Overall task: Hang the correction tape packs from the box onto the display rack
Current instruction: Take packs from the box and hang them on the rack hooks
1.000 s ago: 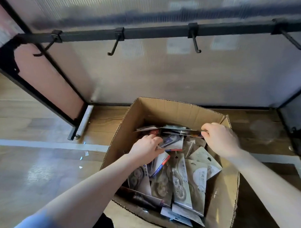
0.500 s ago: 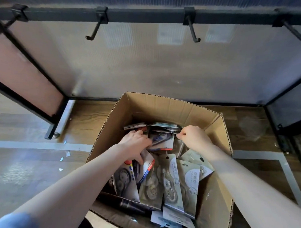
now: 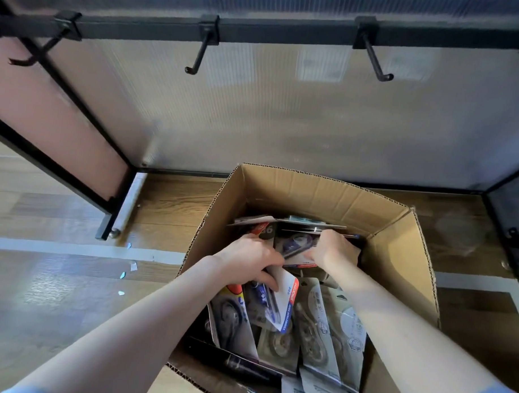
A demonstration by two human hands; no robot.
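An open cardboard box (image 3: 320, 188) stands on the floor, filled with several correction tape packs (image 3: 315, 324) lying loose. Both my hands are inside it. My left hand (image 3: 250, 257) has its fingers closed over a white pack with a red edge (image 3: 287, 303). My right hand (image 3: 334, 249) presses on a pack with a blue dispenser (image 3: 295, 244) near the box's back. Above, the display rack's black bar (image 3: 287, 31) carries bare hooks, one at the middle (image 3: 198, 54) and one to the right (image 3: 376, 60).
The rack's translucent back panel (image 3: 284, 115) rises behind the box. A black frame leg with a metal foot (image 3: 113, 223) stands at the left. White tape lines (image 3: 74, 248) and small paper scraps mark the wooden floor. Another black frame (image 3: 513, 228) is at the right.
My right hand moved left and deeper into the box, toward my left hand. My left hand closed over the white pack. The view shifted, with the rack hooks now farther right.
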